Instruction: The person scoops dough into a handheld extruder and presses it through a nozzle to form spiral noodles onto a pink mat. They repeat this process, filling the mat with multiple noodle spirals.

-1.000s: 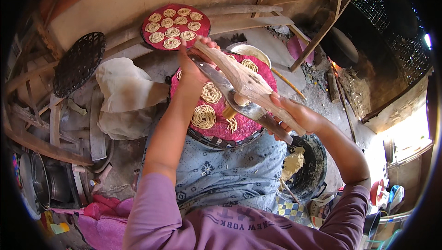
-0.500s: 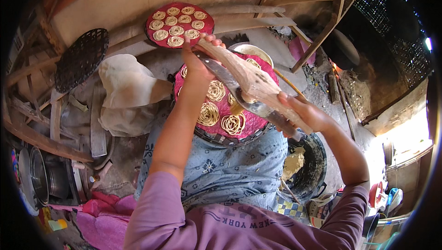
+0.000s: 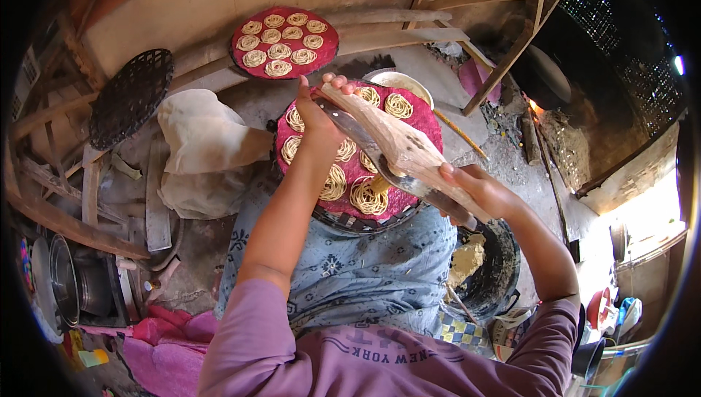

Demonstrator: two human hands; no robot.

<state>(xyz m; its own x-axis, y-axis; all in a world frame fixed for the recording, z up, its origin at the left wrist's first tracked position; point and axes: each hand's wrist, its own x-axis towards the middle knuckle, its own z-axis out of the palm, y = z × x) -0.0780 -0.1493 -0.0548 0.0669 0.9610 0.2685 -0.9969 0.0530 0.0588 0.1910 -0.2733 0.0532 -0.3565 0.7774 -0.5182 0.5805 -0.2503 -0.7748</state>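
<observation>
My left hand [image 3: 321, 116] and my right hand [image 3: 482, 191] are closed around opposite ends of a hand-held dough press. Its pale wooden upper bar [image 3: 401, 145] lies close over a dark lower bar [image 3: 358, 134]. A yellowish tube [image 3: 380, 184] shows under the press's middle, just above a nest of dough strands [image 3: 367, 198] at the tray's near side. The round tray with a magenta cloth [image 3: 431, 123] rests on my lap and bears several such nests, some partly hidden by the press and my left arm.
Beyond it, another round magenta tray [image 3: 237, 55] holds strand nests. At right stand a black basin [image 3: 504, 258] with dough [image 3: 467, 260] and, farther off, a fire [image 3: 537, 107]. A woven dark tray [image 3: 131, 97] leans at left; a pale bowl [image 3: 420, 89] sits behind the lap tray.
The press and both my hands have shifted slightly down and to the right. The tube now sits over the nest's right part, which is more covered with strands.
</observation>
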